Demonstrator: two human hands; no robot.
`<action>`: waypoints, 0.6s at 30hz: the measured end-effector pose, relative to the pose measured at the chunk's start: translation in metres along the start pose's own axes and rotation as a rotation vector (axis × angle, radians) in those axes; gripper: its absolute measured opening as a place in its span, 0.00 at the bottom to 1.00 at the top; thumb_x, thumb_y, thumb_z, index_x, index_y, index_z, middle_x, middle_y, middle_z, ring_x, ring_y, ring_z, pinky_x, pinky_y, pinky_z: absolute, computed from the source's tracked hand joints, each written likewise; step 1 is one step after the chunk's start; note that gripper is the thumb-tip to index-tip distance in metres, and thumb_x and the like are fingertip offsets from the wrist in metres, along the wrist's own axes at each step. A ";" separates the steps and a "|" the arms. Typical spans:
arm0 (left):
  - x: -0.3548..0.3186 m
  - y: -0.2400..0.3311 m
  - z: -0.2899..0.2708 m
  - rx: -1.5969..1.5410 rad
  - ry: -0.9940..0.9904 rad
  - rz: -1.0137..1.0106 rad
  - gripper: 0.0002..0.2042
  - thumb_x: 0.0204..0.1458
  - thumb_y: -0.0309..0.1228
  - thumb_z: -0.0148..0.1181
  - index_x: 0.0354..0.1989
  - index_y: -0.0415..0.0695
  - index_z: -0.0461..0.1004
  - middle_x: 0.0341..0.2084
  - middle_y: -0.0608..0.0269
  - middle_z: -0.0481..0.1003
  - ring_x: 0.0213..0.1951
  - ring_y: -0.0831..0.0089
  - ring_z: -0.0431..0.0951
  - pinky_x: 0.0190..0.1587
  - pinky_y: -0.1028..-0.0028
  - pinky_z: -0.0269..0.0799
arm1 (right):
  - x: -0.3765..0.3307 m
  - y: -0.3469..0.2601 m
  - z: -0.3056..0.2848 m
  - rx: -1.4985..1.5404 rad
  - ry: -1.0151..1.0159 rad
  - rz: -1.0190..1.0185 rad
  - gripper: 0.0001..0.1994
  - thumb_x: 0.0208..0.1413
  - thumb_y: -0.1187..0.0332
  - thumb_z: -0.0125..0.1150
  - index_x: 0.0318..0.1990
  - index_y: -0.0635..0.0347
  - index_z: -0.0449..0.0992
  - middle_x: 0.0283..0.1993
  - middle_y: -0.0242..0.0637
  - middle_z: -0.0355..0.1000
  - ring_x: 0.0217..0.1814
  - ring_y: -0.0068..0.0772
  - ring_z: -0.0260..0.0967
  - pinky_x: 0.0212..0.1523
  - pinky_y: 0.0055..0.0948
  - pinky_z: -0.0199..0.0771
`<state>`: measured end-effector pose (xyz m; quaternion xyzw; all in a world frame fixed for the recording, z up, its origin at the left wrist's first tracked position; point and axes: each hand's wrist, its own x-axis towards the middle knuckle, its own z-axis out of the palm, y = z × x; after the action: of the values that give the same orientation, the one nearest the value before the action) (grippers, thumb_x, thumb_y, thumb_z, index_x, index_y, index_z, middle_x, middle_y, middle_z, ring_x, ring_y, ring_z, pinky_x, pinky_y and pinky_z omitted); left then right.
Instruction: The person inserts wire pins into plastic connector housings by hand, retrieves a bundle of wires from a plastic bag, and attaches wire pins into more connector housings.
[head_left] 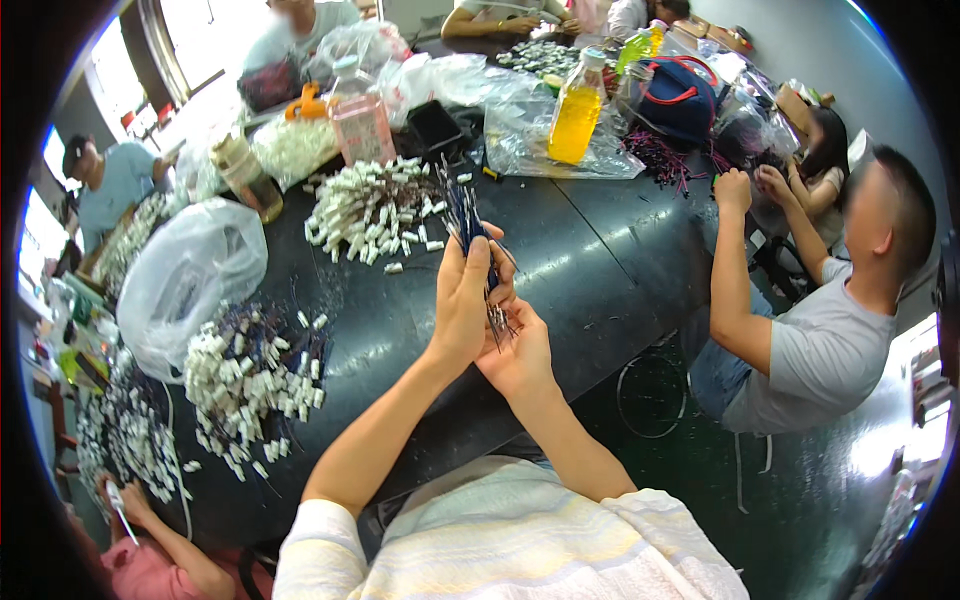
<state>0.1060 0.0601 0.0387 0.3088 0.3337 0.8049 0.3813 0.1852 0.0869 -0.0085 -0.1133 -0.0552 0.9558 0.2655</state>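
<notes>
My left hand (462, 300) is raised above the dark table (590, 260), its fingers closed around a bundle of thin dark blue wires (465, 215) that stick up past the fingertips. My right hand (520, 350) sits just below and to the right, palm up, touching the bare metal ends of the same wires (498, 322). A heap of white connectors (370, 210) lies on the table beyond my hands. A second heap of white connectors with dark wires (255, 375) lies to my left.
A clear plastic bag (185, 275) sits at the left. A yellow drink bottle (577, 110), a pink bottle (360, 115) and a blue bag (680, 95) stand at the far side. A person in a grey shirt (820, 340) sits at the right; other people work around the table.
</notes>
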 end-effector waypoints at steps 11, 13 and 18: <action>0.008 0.013 0.001 0.251 -0.030 0.214 0.09 0.58 0.31 0.45 0.42 0.40 0.60 0.21 0.68 0.64 0.22 0.84 0.60 0.25 0.85 0.58 | 0.025 0.007 0.043 0.120 0.159 -0.091 0.11 0.55 0.69 0.35 0.27 0.59 0.65 0.32 0.35 0.68 0.39 0.30 0.68 0.46 0.34 0.68; 0.008 0.018 0.004 0.207 -0.027 0.218 0.08 0.57 0.31 0.46 0.41 0.40 0.61 0.21 0.67 0.64 0.22 0.84 0.61 0.24 0.85 0.59 | 0.029 0.010 0.046 0.166 0.105 -0.069 0.10 0.55 0.69 0.36 0.27 0.60 0.65 0.32 0.36 0.68 0.39 0.32 0.68 0.47 0.35 0.68; 0.013 0.018 -0.003 0.207 0.024 0.249 0.06 0.55 0.28 0.50 0.37 0.39 0.64 0.20 0.67 0.66 0.21 0.84 0.62 0.24 0.84 0.60 | 0.041 0.014 0.037 0.159 0.062 -0.077 0.10 0.55 0.70 0.37 0.31 0.62 0.67 0.37 0.39 0.69 0.42 0.33 0.68 0.48 0.36 0.68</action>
<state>0.0897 0.0613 0.0545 0.3756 0.3785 0.8109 0.2410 0.1348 0.0946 0.0175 -0.1191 0.0249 0.9422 0.3121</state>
